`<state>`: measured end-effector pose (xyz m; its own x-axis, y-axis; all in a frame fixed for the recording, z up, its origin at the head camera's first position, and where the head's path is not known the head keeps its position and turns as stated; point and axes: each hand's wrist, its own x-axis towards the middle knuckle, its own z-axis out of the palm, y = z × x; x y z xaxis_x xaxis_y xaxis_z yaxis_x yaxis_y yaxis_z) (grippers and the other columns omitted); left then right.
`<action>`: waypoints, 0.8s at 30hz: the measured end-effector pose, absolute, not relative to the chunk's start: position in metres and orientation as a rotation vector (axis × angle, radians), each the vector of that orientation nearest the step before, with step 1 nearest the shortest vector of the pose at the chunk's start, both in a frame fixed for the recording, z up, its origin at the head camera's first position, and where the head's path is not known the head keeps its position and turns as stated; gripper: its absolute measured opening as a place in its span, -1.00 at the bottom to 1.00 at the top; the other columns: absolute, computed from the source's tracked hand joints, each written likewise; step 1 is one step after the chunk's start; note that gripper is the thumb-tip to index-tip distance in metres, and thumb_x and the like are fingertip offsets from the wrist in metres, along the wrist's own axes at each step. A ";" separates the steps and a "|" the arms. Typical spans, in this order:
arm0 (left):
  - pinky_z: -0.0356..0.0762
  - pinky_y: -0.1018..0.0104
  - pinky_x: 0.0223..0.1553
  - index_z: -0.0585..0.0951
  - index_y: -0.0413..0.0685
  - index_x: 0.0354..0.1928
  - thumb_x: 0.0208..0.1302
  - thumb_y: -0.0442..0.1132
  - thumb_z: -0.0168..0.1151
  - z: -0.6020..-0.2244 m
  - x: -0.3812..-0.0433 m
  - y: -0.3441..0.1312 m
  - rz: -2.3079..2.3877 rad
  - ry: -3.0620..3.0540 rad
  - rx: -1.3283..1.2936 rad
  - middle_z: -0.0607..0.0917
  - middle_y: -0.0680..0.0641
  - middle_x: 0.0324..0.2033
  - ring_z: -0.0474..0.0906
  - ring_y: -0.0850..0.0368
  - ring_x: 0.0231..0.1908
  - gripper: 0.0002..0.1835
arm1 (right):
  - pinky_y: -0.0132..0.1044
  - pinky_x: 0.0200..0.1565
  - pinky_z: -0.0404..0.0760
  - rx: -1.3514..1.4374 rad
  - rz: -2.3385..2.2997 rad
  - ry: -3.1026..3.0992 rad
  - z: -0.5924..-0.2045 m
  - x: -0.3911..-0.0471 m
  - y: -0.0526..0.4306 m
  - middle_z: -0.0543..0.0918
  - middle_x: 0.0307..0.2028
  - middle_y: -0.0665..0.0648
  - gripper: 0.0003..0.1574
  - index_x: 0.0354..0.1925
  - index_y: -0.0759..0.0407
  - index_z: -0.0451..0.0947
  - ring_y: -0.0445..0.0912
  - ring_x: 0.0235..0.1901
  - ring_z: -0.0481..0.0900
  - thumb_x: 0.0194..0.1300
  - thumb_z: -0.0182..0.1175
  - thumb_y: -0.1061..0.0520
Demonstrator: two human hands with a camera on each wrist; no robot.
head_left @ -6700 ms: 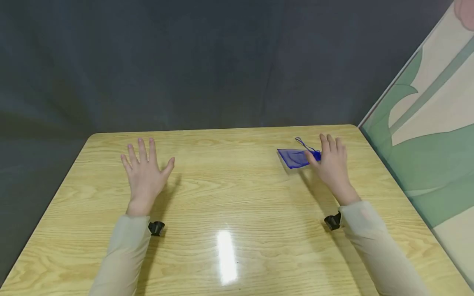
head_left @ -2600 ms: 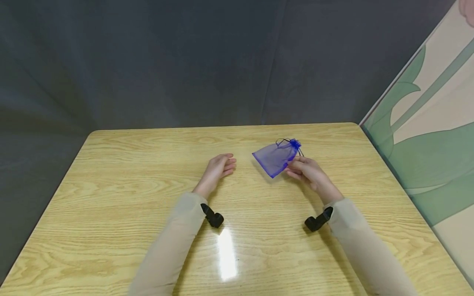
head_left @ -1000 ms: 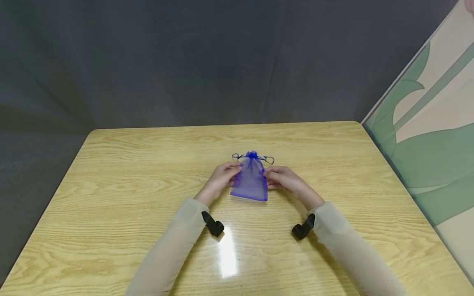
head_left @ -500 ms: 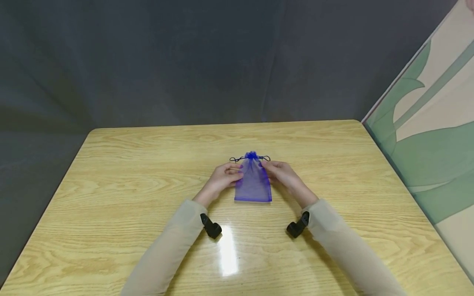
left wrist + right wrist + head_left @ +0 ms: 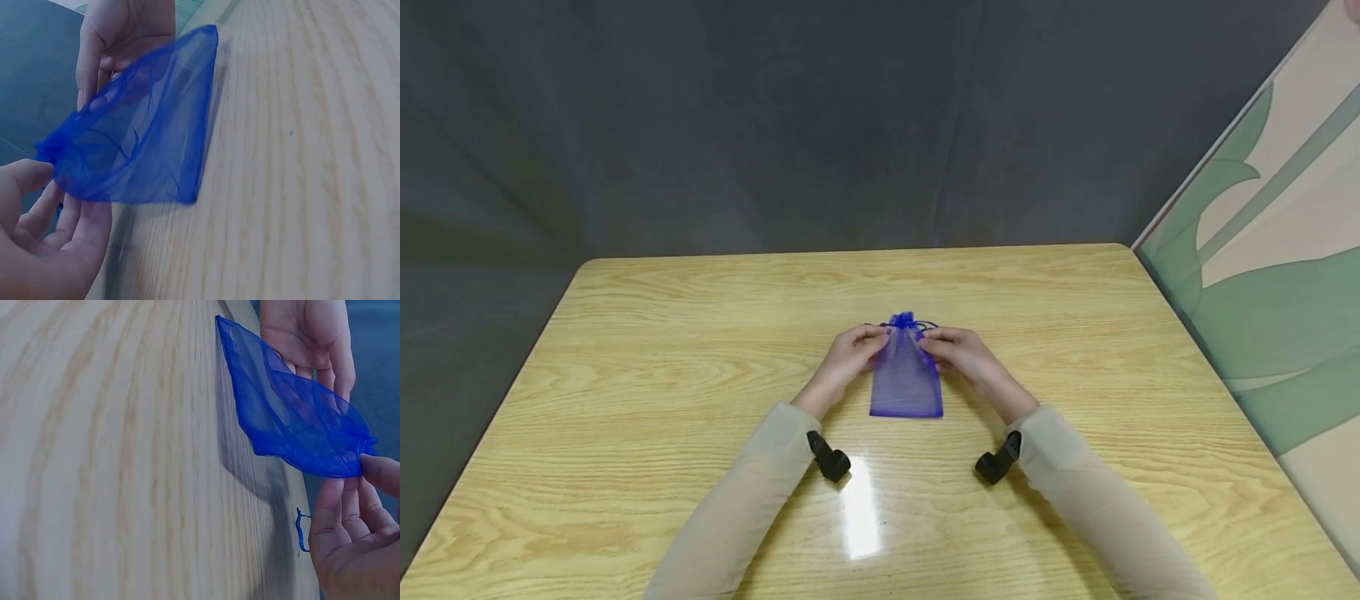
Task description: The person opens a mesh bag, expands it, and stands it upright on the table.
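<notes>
Compared with half a second earlier, both hands had moved up along the sheer blue pouch (image 5: 907, 382) and had come closer to each other, near its gathered neck (image 5: 903, 320). The left grip (image 5: 847, 357), whose thumb and finger had been a little apart, was now closed in a pinch on the left edge, just below the neck. The right grip (image 5: 964, 353) was also pinching, thumb against finger, on the right edge at almost the same height. The other fingers of both hands were loosely bent, and we saw some of them behind the cloth.

The pouch was between the two hands, in front of the person, with its bottom hem toward the body. In the wrist views we saw it tilted and raised from the surface (image 5: 700, 350), with a shadow under it. The drawstring cord (image 5: 300, 531) had been spread at both sides; now the hands partly covered it. For the work in hand, we judged that the neck was now better controlled, although it remained gathered.
</notes>
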<state>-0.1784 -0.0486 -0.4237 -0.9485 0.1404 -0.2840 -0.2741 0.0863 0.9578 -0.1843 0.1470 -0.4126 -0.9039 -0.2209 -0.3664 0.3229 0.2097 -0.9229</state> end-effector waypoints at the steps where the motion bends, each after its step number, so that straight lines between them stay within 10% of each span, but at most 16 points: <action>1: 0.61 0.31 -0.03 0.54 -0.22 0.11 0.36 -0.23 0.12 -0.423 -0.179 -0.048 1.934 2.079 -0.135 0.62 -0.20 0.04 0.55 0.15 -0.10 -0.66 | -0.54 -0.35 0.54 0.094 -1.736 2.067 -0.413 -0.184 0.146 0.57 -0.42 -0.23 -0.56 0.12 0.45 0.42 -0.37 -0.43 0.50 0.37 0.09 0.20; 24: 0.46 0.51 -0.17 0.60 -0.29 -0.03 0.33 -0.20 0.17 -0.419 -0.174 -0.039 2.055 2.183 -0.192 0.66 -0.09 -0.17 0.49 0.29 -0.25 -0.70 | -0.51 -0.24 0.53 0.154 -1.854 2.102 -0.406 -0.182 0.132 0.54 -0.41 -0.22 -0.66 0.01 0.33 0.49 -0.32 -0.37 0.47 0.41 0.06 0.11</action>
<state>-0.1743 -0.0386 -0.4192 -0.9824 0.0015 -0.1870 -0.1866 0.0605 0.9806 -0.1818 0.1317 -0.4060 -0.9387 -0.1373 -0.3162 0.2966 0.1457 -0.9438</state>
